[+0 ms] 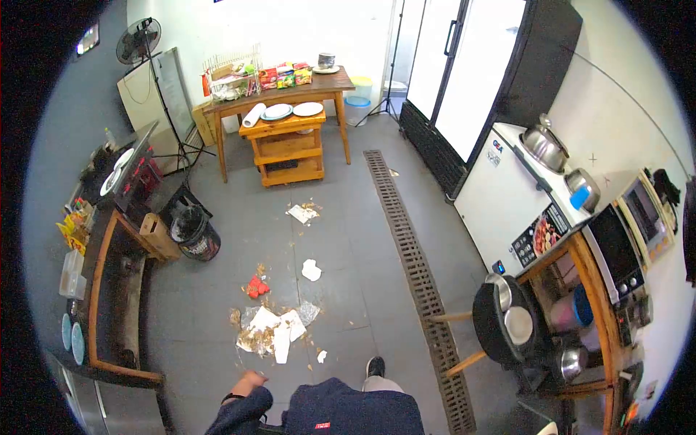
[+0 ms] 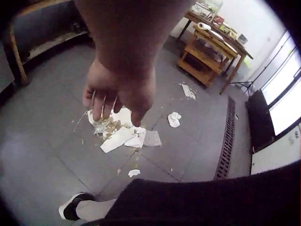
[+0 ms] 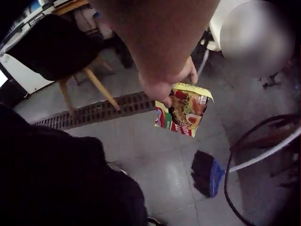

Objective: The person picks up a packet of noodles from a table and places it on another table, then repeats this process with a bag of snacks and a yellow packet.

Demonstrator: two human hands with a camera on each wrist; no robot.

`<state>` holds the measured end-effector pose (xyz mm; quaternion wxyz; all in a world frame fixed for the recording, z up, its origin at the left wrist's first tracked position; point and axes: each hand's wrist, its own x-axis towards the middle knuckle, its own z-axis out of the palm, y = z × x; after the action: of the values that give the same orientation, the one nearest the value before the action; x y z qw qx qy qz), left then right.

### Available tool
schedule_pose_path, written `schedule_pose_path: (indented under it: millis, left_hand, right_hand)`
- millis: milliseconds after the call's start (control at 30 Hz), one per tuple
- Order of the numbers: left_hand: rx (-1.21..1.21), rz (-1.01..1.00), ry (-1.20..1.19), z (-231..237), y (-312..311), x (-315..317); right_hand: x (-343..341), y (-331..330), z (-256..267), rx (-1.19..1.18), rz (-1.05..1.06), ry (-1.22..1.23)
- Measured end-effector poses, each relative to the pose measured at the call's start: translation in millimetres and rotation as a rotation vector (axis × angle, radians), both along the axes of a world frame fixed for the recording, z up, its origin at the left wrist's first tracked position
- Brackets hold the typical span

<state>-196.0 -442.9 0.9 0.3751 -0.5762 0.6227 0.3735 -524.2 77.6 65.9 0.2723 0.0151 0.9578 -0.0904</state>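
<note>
Well, packet pinched on my right, scraps below my left.
My right hand (image 3: 164, 84) pinches the packet (image 3: 186, 110) near its top edge, above the floor (image 3: 162, 162), with the broom (image 3: 208, 175) lower down. I'd keep that pinch firm but not hard, since a thin edge could slip or crease, and hold the packet away from the bristles. My left hand (image 2: 123, 89) is loosely open, fingers slightly apart and pointing down over the scraps (image 2: 117, 139); whether they touch, I can't tell. Paper like that wants gathering slowly from the outer edges, kept level so the brown bits don't scatter.
</note>
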Motion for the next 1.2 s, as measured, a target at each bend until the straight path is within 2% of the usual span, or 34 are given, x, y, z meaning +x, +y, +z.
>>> schedule_pose_path:
  millis: [33,100,200,233,300,333,367,400,433,500,533,567,600,633,667,700,767,800,833,867,900,933,967,1067,1167,1200]
  left_hand:
    - [-0.014,-0.168,0.043,-28,-5,-4]
    - [-0.206,-0.131,0.102,41,0,-64]
    - [-0.212,0.183,0.256,70,-9,-125]
    - [-0.257,0.127,0.232,82,-13,-143]
    - [-0.208,0.197,0.280,36,-19,-152]
    - [-0.185,0.228,0.307,47,-27,-169]
    - [-0.168,0.120,0.278,61,-32,-182]
    - [-0.171,0.135,0.250,45,-40,-184]
    - [-0.171,0.152,0.225,15,-40,-182]
    - [0.012,-0.125,0.170,-69,-57,-168]
    - [0.052,-0.153,0.173,-57,-71,-184]
    - [0.036,-0.067,0.158,-41,-81,-196]
    - [0.018,0.020,0.146,0,-93,-217]
    - [-0.030,0.089,0.138,-42,-108,-210]
    - [-0.080,0.158,0.133,-84,-123,-202]
    - [-0.196,0.225,0.202,-74,-146,-218]
    - [-0.215,0.053,0.216,-66,-209,-243]
    - [-0.090,-0.189,0.154,-63,-232,-246]
    - [-0.235,-0.194,0.235,-54,-259,-253]
    - [-0.334,-0.301,0.306,-68,-288,-254]
    - [-0.288,0.543,0.301,46,-319,-305]
    - [-0.150,0.787,0.225,69,-353,-324]
    - [-0.360,0.671,0.336,5,-370,-310]
    - [-0.309,0.682,0.337,4,-436,-343]
    - [-0.223,0.567,0.227,-30,-491,-367]
    - [-0.221,0.478,0.232,-49,-506,-373]
  right_hand:
    - [-28,-12,2,-0.012,0.027,-0.001]
    - [-85,-41,11,-0.032,0.088,0.014]
    - [-173,-115,50,-0.046,0.193,0.059]
    - [-197,-158,73,-0.013,0.190,-0.001]
    - [-251,-183,21,-0.071,0.366,0.117]
    - [-260,-215,34,-0.082,0.385,0.125]
    - [-271,-252,47,-0.093,0.404,0.134]
    - [-281,-285,58,-0.101,0.424,0.145]
    - [-294,-308,47,-0.083,0.464,0.140]
    - [-327,-358,14,-0.044,0.546,0.132]
    - [-341,-386,16,-0.030,0.527,0.094]
    - [-354,-416,18,-0.019,0.509,0.058]
    - [-369,-447,22,-0.011,0.491,0.023]
    - [-382,-472,29,-0.045,0.496,0.074]
    - [-405,-489,14,-0.107,0.424,0.079]
    - [-431,-498,-5,-0.172,0.353,0.085]
    - [-474,-517,-17,-0.235,0.232,0.071]
    - [-493,-523,-14,-0.194,0.199,0.057]
    - [-514,-536,-8,-0.151,0.169,0.050]
    - [-531,-550,-3,-0.114,0.148,0.041]
    - [-546,-568,4,-0.098,0.131,0.043]
    - [-559,-588,8,-0.094,0.119,0.058]
    - [-570,-610,8,-0.105,0.110,0.083]
    - [-587,-684,-6,-0.197,0.063,0.151]
    - [-603,-778,-7,-0.304,0.050,0.223]
    - [-602,-823,12,-0.335,0.080,0.257]
